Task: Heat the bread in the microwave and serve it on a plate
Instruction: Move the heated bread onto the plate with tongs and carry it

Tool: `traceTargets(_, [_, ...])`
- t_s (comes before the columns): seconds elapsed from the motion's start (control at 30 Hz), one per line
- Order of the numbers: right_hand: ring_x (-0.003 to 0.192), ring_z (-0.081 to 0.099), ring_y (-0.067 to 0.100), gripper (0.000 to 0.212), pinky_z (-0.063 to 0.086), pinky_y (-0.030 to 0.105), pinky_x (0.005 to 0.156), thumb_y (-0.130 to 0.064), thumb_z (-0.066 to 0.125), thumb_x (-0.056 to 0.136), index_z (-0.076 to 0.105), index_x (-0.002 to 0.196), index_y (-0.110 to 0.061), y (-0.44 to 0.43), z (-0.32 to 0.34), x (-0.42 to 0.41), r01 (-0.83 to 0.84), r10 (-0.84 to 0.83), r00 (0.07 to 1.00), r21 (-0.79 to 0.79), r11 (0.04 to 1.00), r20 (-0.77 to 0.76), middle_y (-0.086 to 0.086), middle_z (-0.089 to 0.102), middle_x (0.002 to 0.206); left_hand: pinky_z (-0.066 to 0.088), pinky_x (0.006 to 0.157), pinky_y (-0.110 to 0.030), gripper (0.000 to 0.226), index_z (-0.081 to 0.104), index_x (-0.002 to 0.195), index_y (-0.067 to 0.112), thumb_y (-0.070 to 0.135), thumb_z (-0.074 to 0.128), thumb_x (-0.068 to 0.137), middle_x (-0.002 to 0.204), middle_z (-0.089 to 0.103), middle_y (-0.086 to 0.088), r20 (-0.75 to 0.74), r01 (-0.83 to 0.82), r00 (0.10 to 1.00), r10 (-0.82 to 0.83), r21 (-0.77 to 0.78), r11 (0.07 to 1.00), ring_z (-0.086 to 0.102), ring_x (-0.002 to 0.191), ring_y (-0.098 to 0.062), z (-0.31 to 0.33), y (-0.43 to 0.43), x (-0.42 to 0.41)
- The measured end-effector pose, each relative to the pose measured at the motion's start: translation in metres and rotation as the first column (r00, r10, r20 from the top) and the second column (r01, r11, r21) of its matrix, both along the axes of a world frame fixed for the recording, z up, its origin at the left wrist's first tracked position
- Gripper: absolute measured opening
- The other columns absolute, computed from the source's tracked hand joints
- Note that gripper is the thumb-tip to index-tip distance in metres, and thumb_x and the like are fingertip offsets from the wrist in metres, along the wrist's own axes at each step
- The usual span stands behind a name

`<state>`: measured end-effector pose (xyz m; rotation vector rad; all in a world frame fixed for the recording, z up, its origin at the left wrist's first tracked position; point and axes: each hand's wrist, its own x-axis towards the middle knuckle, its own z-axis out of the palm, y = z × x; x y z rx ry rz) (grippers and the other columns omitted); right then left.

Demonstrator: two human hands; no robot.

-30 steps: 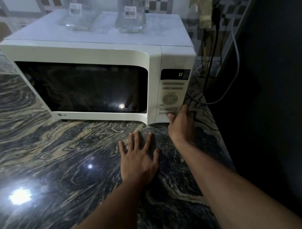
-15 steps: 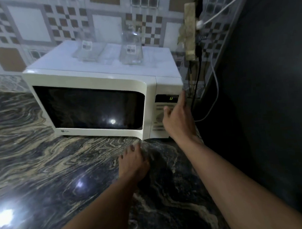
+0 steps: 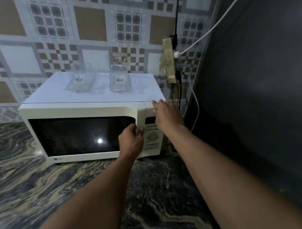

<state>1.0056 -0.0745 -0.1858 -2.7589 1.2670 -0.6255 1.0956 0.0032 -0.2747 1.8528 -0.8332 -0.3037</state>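
Observation:
A white microwave point(image 3: 83, 106) stands on the marbled counter against the tiled wall, its dark glass door point(image 3: 75, 135) closed. My left hand point(image 3: 130, 141) is at the door's right edge, fingers curled onto it beside the control panel point(image 3: 152, 138). My right hand point(image 3: 166, 116) lies with fingers apart on the microwave's top right front corner and covers part of the display. No bread or plate is in view, and the dark glass hides the inside.
A clear glass tray point(image 3: 81, 82) and a clear glass jar point(image 3: 120, 80) sit on top of the microwave. A power strip point(image 3: 169, 61) with black and white cables hangs right of it. A dark panel point(image 3: 253, 87) closes the right side. The dark marbled counter point(image 3: 24, 180) extends left.
My left hand lifted off the counter to the door's right edge. My right hand rose from the lower buttons to the top right corner. The view pulled back and tilted upward.

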Motion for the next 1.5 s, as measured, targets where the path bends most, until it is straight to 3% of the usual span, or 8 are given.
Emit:
traceTargets(0.2, [0.104,0.063,0.033,0.026,0.052,0.038,0.077,-0.024,0.051,0.103,0.063,0.120,-0.008,0.000,0.004,-0.001,0.067,-0.067,0.998,-0.038,0.997,0.001,0.013,0.066,0.114,0.032,0.047,-0.005,0.032,0.061,0.069,0.001,0.016,0.061,0.098,0.052,0.048,0.001,0.003,-0.060,0.998,0.060,0.009,0.998,0.041,0.052,-0.012,0.000,0.001,0.006])
traceTargets(0.3, [0.102,0.063,0.032,0.024,0.055,0.041,0.079,-0.025,0.052,0.103,0.063,0.114,-0.007,0.000,0.006,-0.002,0.064,-0.067,0.997,-0.078,0.995,-0.027,0.013,0.066,0.109,0.033,0.048,-0.008,0.036,0.055,0.065,0.003,0.016,0.060,0.098,0.052,0.046,0.000,0.012,-0.067,0.998,0.067,0.007,0.998,0.036,0.051,-0.011,0.003,0.002,0.003])
traceTargets(0.73, [0.109,0.060,0.027,0.026,0.048,0.035,0.080,-0.025,0.046,0.105,0.059,0.119,-0.008,0.001,0.010,-0.005,0.006,-0.013,0.997,-0.093,0.996,-0.080,0.011,0.063,0.115,0.028,0.047,-0.003,0.031,0.059,0.071,0.000,0.013,0.058,0.100,0.057,0.049,0.003,-0.011,-0.150,0.989,0.150,0.027,0.988,0.038,0.053,-0.006,0.008,0.000,-0.010])
traceTargets(0.9, [0.106,0.060,0.025,0.024,0.038,0.031,0.069,-0.025,0.047,0.104,0.058,0.119,-0.011,-0.004,0.008,-0.006,-0.011,-0.007,0.992,-0.142,0.990,-0.126,0.009,0.063,0.111,0.035,0.049,-0.011,0.037,0.053,0.063,0.009,0.015,0.058,0.100,0.056,0.049,0.001,-0.014,-0.180,0.984,0.180,0.019,0.984,0.038,0.053,-0.008,0.005,-0.002,-0.014])
traceTargets(1.27, [0.106,0.060,0.028,0.020,0.040,0.034,0.068,-0.011,0.047,0.103,0.060,0.118,-0.011,-0.006,0.010,-0.007,0.005,-0.015,0.993,-0.095,0.995,-0.113,0.010,0.065,0.111,0.029,0.051,-0.019,0.041,0.046,0.061,0.016,0.016,0.060,0.099,0.055,0.049,0.003,0.090,-0.168,0.982,0.165,0.030,0.985,0.040,0.052,-0.003,-0.006,0.024,-0.025])
traceTargets(1.33, [0.111,0.058,0.029,0.026,0.043,0.036,0.073,-0.007,0.045,0.102,0.057,0.124,-0.011,-0.004,0.010,-0.008,0.006,-0.017,0.991,-0.085,0.996,-0.131,0.011,0.063,0.116,0.028,0.051,-0.019,0.034,0.052,0.066,0.011,0.017,0.059,0.099,0.059,0.053,-0.001,0.077,-0.166,0.984,0.163,0.039,0.985,0.045,0.056,-0.012,-0.005,0.025,-0.026])
traceTargets(1.4, [0.121,0.051,0.029,0.041,0.047,0.038,0.084,-0.001,0.042,0.099,0.048,0.138,-0.012,-0.005,0.008,-0.010,-0.014,0.000,0.987,-0.082,0.997,-0.163,0.012,0.056,0.128,0.033,0.058,-0.030,0.028,0.057,0.073,0.008,0.018,0.058,0.099,0.065,0.058,-0.005,0.077,-0.152,0.986,0.147,0.058,0.987,0.053,0.064,-0.022,-0.006,0.025,-0.025])
traceTargets(1.5, [0.137,0.035,0.030,0.060,0.044,0.042,0.097,0.005,0.044,0.095,0.032,0.151,-0.012,-0.008,0.002,-0.013,-0.068,0.064,0.985,-0.014,0.998,-0.160,0.013,0.041,0.147,0.047,0.069,-0.032,0.014,0.063,0.090,0.012,0.023,0.057,0.098,0.080,0.068,-0.006,0.123,-0.176,0.979,0.166,0.075,0.982,0.064,0.081,-0.028,0.000,0.032,-0.025])
